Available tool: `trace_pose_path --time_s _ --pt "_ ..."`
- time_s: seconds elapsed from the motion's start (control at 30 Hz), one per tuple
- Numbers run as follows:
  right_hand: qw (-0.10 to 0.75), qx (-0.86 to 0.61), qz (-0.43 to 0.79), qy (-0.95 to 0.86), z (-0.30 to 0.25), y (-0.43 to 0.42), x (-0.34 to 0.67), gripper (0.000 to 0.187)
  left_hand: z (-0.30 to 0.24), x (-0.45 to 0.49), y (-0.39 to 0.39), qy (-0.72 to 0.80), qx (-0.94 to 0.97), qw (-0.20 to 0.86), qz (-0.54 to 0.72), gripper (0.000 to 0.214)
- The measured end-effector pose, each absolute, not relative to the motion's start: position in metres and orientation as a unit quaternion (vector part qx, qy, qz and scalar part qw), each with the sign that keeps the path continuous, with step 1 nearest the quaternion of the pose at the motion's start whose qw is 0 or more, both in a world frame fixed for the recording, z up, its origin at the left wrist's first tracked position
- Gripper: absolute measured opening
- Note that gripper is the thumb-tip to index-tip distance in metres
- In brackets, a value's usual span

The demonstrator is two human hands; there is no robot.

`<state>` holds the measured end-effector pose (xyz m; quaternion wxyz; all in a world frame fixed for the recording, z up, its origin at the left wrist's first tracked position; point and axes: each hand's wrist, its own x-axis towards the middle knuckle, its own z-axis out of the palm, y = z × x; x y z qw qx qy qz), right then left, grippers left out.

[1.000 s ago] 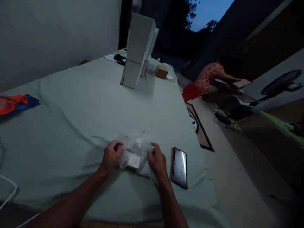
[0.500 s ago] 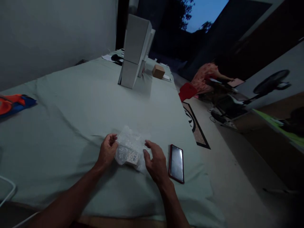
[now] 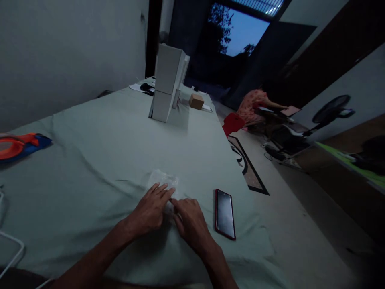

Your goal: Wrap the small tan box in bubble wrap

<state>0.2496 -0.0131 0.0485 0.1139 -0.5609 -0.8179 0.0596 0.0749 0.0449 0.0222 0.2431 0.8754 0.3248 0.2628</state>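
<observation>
A piece of clear bubble wrap point(image 3: 162, 178) lies on the table in front of me, largely covered by my hands. My left hand point(image 3: 152, 208) rests on top of it, fingers stretched forward and pressing down; its thumb is hidden. Close beside it, my right hand point(image 3: 189, 216) has its fingers bent and pinched on the wrap's right side. The small box inside the wrap is hidden beneath the hands. To the right of my right hand, a phone point(image 3: 225, 214) in a dark red case lies face up.
A tall white box stack point(image 3: 168, 76) stands farther up the cloth-covered table point(image 3: 120, 140), with a brown carton point(image 3: 196, 101) behind it. An orange-and-blue item point(image 3: 25, 146) lies at left, above a white cable point(image 3: 15, 239). A person point(image 3: 252, 104) sits beyond, near a fan point(image 3: 331, 109).
My left hand has moved right, onto the wrap and over the small box. My right hand has come in to pinch the wrap, which is now folded smaller. The view has tilted up slightly.
</observation>
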Motion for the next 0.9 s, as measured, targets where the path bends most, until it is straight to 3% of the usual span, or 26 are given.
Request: trace_pose_path --time_s 0.1,0.27,0.57,0.67,0.77,0.9 --pt "0.115 -0.527 0.086 -0.838 0.054 -0.035 0.245 0.028 0.035 0.070 0.042 0.318 0.886 0.247 0.231 0.069" --pt "0.131 -0.563 0.134 -0.805 0.041 -0.062 0.250 0.018 0.047 0.052 0.023 0.403 0.860 0.281 0.138 0.038" --pt "0.113 -0.668 0.176 -0.715 0.002 -0.058 0.260 0.041 0.013 0.038 0.007 0.431 0.864 0.251 0.065 0.023" --pt "0.169 -0.664 0.161 -0.711 0.004 -0.053 0.260 0.042 0.014 0.044 0.007 0.437 0.865 0.229 0.094 0.029" --pt "0.209 -0.657 0.125 -0.713 0.012 -0.045 0.254 0.042 0.010 0.053 0.007 0.431 0.862 0.221 0.151 0.055" --pt "0.167 -0.661 0.093 -0.726 0.021 -0.033 0.239 0.053 -0.005 0.064 0.005 0.403 0.867 0.223 0.191 0.088"
